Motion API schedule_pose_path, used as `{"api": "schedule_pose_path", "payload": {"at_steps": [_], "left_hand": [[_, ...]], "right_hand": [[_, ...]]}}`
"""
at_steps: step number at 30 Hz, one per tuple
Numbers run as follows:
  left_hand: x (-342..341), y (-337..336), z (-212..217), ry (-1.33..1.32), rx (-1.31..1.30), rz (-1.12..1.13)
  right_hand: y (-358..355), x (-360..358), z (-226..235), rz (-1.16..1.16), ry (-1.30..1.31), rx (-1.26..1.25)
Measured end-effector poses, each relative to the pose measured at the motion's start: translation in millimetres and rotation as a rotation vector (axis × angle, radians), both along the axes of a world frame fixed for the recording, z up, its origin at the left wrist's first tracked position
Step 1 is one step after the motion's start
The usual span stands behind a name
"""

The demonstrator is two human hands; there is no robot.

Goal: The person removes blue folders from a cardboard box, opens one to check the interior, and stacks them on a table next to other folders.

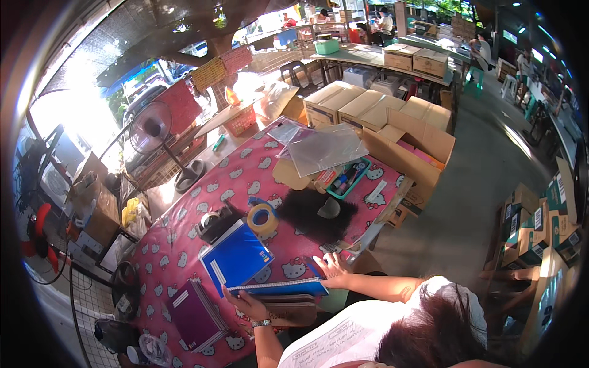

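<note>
A blue spiral notebook is tilted at the near edge of the table, its wire binding along the top. My left hand, with a watch at the wrist, grips its left end. At the notebook's right end is my right hand, its fingers partly spread and its thumb side against the corner. Just beyond lies a stack of blue notebooks. Purple notebooks are piled to the left. A brown board-like piece sits below the held notebook, close to my body.
A pink cat-print cloth covers the table. On it are a tape roll, a tape dispenser, a black mat, a green tray of pens and clear plastic sleeves. Cardboard boxes stand behind; a fan is at left.
</note>
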State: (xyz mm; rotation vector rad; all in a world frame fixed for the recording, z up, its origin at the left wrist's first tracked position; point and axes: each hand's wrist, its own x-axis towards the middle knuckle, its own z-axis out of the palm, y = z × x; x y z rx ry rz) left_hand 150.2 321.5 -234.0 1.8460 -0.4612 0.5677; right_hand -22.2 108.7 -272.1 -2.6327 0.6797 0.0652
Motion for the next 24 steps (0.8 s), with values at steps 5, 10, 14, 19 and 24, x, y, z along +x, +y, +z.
{"api": "schedule_pose_path", "payload": {"at_steps": [5, 10, 14, 19, 24], "left_hand": [[-2.0, -19.4, 1.0, 0.04, 0.054, 0.237], [-24.4, -23.4, 8.9, -0.022, 0.104, 0.173], [-17.8, 22.7, 38.6, 0.044, 0.11, -0.127], [7.0, 59.8, 51.8, 0.251, 0.286, -0.409], [-31.0, 40.1, 118.2, 0.249, 0.297, -0.444]], "right_hand": [[-14.9, 4.2, -20.3, -0.288, -0.412, 0.288], [-41.1, -28.6, -7.0, -0.621, -0.801, 0.267], [-20.1, -42.0, 59.0, -0.573, -1.168, 1.287], [15.0, -50.9, 127.4, -0.055, -1.347, 1.208], [35.2, -15.1, 109.8, 0.554, -1.256, 0.716]]}}
